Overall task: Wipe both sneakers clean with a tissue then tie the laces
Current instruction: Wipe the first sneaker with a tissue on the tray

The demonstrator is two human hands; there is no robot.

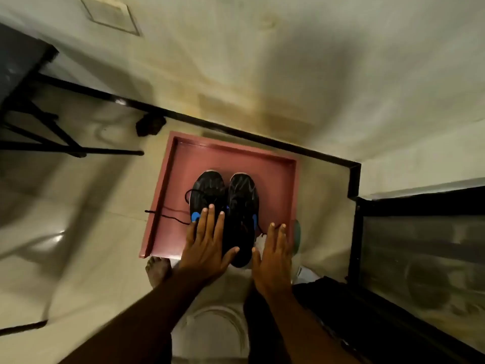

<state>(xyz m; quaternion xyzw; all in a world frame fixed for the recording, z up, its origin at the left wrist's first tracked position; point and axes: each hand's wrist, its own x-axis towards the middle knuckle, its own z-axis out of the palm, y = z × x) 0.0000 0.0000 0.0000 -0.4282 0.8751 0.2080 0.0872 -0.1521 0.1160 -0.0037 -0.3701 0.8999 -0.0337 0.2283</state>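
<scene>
We see a pink tray on the pale floor by a black-edged wall, holding two black sneakers side by side, toes away, one loose lace trailing over the tray's left rim. Left hand lies flat, fingers straight, over the left sneaker, grip released. Right hand is flat too, just right of the pair, grasping nothing.

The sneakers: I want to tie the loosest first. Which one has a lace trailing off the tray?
The left sneaker, under the left hand: its lace trails over the pink tray edge.
</scene>
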